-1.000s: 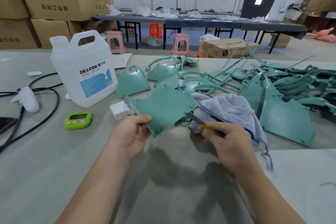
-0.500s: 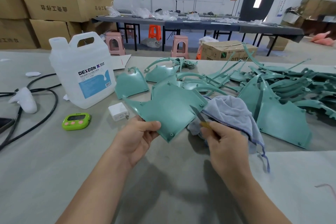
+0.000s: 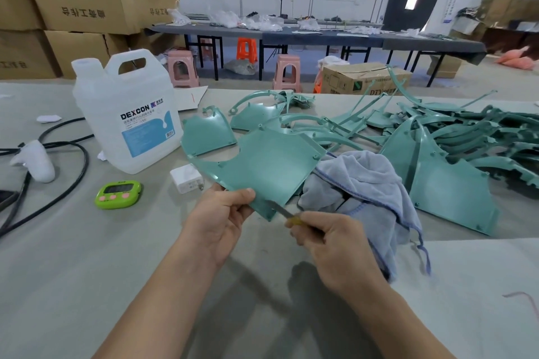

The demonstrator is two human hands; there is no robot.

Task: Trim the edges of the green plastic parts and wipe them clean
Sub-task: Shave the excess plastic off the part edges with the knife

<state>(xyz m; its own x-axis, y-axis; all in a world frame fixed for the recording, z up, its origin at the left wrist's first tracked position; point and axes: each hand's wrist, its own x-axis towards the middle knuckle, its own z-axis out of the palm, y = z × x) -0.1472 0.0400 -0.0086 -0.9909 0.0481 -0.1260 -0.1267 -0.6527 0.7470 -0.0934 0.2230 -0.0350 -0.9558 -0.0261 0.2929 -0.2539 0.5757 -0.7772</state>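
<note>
The left hand (image 3: 221, 218) pinches the near edge of a flat green part (image 3: 262, 166), held tilted above the table, while the right hand (image 3: 329, 239) is curled round a yellow-handled knife (image 3: 278, 208) whose blade meets that same edge. A grey-blue cloth (image 3: 364, 189) is bunched just to the right. The pale grey table (image 3: 87, 271) carries a pile of green parts (image 3: 466, 140) at far right and a white jug (image 3: 128, 119) labelled DEXCON at left. Beyond are stacked cardboard boxes (image 3: 73, 3), pink stools (image 3: 182, 67), dark long tables (image 3: 320, 38) and a carton (image 3: 367, 79) marked DTY.
</note>
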